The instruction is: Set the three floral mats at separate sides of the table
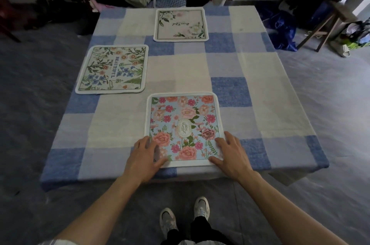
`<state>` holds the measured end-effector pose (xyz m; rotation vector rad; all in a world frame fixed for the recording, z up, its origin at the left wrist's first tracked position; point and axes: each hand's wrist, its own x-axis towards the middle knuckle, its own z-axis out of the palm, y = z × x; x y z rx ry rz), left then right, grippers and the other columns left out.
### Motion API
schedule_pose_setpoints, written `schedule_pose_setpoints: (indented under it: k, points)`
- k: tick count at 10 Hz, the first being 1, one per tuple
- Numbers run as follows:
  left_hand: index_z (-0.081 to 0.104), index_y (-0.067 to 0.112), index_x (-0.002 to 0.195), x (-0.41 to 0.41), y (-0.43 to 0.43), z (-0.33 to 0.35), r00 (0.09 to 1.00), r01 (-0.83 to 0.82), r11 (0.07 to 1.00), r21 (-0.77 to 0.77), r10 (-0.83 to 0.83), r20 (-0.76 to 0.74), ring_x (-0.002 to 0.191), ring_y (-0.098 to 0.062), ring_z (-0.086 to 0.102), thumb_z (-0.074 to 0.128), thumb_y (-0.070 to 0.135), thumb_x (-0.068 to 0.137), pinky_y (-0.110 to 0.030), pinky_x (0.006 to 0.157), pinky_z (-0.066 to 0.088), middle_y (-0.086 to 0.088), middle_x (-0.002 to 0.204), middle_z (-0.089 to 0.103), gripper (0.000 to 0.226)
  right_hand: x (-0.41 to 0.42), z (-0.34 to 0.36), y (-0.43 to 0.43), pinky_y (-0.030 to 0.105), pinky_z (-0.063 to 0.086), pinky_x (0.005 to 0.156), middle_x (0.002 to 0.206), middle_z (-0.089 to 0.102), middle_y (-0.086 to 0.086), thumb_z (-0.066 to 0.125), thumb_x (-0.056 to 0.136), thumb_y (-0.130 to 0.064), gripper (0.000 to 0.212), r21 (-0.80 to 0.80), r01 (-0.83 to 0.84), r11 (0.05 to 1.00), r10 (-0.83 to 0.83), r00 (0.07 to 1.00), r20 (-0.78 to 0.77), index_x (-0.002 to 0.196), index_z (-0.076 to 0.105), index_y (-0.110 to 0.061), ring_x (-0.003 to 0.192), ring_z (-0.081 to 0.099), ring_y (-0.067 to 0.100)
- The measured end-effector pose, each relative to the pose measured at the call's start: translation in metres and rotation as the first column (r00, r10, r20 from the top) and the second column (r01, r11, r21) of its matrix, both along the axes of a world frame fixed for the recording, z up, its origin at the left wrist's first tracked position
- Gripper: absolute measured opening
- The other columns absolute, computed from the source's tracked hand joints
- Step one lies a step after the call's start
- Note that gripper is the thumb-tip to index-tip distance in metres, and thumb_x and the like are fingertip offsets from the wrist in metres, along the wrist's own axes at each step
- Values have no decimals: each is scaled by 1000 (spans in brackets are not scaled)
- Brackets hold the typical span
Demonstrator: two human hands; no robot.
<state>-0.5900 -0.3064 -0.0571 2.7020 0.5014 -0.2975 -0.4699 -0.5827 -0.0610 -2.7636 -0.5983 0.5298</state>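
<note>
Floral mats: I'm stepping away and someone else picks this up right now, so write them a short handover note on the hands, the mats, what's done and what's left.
Left hand: flat, fingers spread, on the near left corner of the pink rose mat; not gripping.
Right hand: flat on the mat's near right corner; not gripping.
Pink rose mat lies at the near edge of the checked tablecloth.
"Beautiful" mat lies at the left side.
White flower mat lies at the far side.
Done: all three mats sit at separate sides, none touching.
Left: lift both hands; straighten the near mat if wanted.
</note>
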Motion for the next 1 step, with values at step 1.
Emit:
schedule_pose_setpoints:
  k: [1]
  points:
    - [45, 23, 130, 17, -4, 17, 965, -175, 968, -181, 205, 164, 126, -20, 41, 51, 63, 86, -39, 101, 45, 0, 136, 43, 59, 9, 18, 7, 45, 38, 108, 153, 30, 0, 60, 82, -63, 71, 172, 72, 982, -79, 996, 30, 140, 34, -31, 136, 34, 24]
